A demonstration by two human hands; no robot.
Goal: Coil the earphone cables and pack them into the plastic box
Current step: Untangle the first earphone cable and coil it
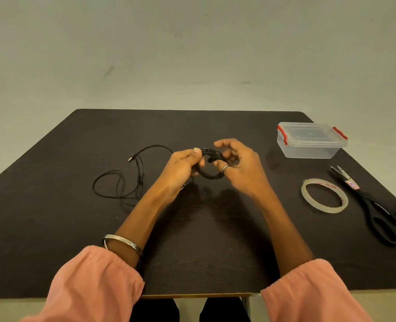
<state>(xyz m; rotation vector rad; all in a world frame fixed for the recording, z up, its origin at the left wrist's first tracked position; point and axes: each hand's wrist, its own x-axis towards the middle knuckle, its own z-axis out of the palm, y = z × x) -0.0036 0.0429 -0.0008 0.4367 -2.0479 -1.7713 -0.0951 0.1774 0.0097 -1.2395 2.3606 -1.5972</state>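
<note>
Coiled earphone cable [209,167]: black, wound into a small loop, held above the middle of the dark table [215,240] – I saw it between both hands.
Left hand [183,167]: fingers and thumb pinched the coil's left side.
Right hand [240,165]: fingers curled round the coil's right side, a ring on one finger.
Second earphone cable [122,182]: lay loose on the table, left of the hands.
Plastic box [311,140]: clear, lid on, red clips – far right, well apart from the coil.
Tape roll [324,195]: I saw it flat, just beside black scissors [376,205].
</note>
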